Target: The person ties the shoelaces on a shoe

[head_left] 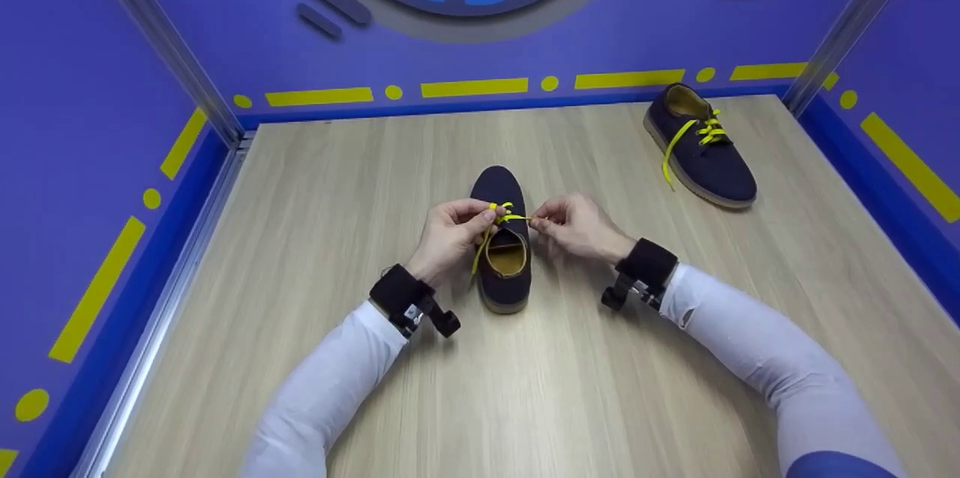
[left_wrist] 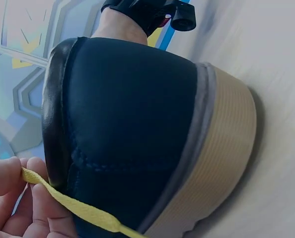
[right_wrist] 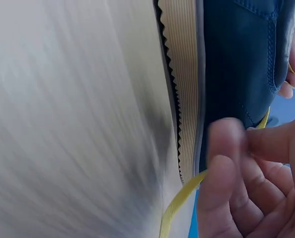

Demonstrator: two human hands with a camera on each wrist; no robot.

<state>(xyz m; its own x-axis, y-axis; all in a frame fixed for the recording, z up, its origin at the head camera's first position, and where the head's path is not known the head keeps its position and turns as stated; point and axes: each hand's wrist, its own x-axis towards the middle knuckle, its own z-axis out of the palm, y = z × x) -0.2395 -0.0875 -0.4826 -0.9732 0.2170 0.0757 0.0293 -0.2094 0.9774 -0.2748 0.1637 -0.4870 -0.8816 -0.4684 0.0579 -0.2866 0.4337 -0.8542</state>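
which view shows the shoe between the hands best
The head view: the shoe shows from toe to heel, partly covered by the left hand. Each wrist view gives only a cropped close-up of its dark upper and sole.

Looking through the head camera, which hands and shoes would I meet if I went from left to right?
Left hand → nearer shoe → right hand → farther shoe.
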